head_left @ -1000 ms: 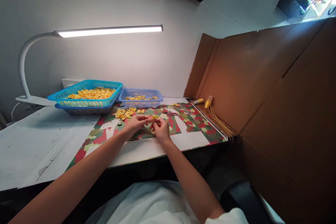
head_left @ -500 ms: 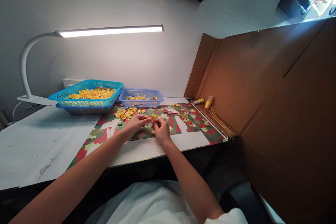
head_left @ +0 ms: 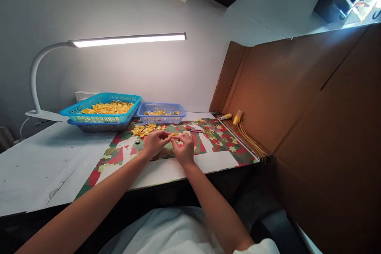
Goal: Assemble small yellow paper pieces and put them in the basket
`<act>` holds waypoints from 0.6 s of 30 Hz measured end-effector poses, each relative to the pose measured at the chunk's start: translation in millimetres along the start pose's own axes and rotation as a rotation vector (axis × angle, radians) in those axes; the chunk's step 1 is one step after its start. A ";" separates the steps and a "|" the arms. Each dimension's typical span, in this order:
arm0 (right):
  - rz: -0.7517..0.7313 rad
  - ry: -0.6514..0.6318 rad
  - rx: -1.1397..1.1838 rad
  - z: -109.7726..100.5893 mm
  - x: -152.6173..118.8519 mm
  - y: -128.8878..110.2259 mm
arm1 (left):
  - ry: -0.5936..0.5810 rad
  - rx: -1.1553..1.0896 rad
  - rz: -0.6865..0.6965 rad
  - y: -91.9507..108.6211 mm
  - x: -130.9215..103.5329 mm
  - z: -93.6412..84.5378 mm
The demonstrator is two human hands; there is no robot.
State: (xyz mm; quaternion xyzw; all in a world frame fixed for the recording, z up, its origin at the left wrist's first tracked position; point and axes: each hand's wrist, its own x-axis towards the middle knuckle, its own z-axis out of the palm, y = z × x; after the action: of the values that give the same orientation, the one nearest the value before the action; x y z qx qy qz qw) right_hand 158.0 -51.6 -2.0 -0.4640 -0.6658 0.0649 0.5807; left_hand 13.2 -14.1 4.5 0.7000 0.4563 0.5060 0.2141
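My left hand (head_left: 155, 143) and my right hand (head_left: 183, 149) meet over the patterned mat, fingers pinched together. Between the fingertips is a small yellow petal-like piece (head_left: 174, 135), mostly covered by the fingers. A loose cluster of yellow flower-like pieces (head_left: 145, 129) lies just beyond my left hand. Beside that hand sits a small round metallic thing (head_left: 137, 141). Past my right hand lies a slim pink tool (head_left: 194, 130), too small to identify surely.
A turquoise basket (head_left: 70, 116) full of yellow pieces rests on a darker blue one at the back left. Beside it stands a periwinkle basket (head_left: 160, 119). Two yellow spools (head_left: 237, 118) and yellow wires (head_left: 251, 139) lie by the cardboard wall (head_left: 297, 87). A lamp (head_left: 129, 41) hangs above.
The whole view has shifted slightly. My fingers have changed position around the yellow piece, and the right hand's fingers are more stretched over it than before.
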 end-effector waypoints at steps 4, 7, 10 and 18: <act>0.074 0.043 -0.025 2.9 0.5 3.3 | 0.053 0.135 0.125 6.6 -2.7 0.5; 0.108 0.031 0.003 4.4 1.8 5.9 | 0.033 0.158 0.199 9.5 -3.2 0.8; 0.148 0.019 0.041 5.8 2.8 8.7 | 0.008 0.158 0.263 9.3 -3.1 1.2; 0.115 0.035 0.087 4.7 4.0 8.9 | -0.047 0.139 0.239 8.2 -2.7 2.6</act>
State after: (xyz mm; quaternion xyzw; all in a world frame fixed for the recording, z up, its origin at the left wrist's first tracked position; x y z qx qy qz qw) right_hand 159.3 -41.7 -6.1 -0.4768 -0.6244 0.1191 0.6071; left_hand 18.8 -20.0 8.3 0.7741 0.3985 0.4785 0.1142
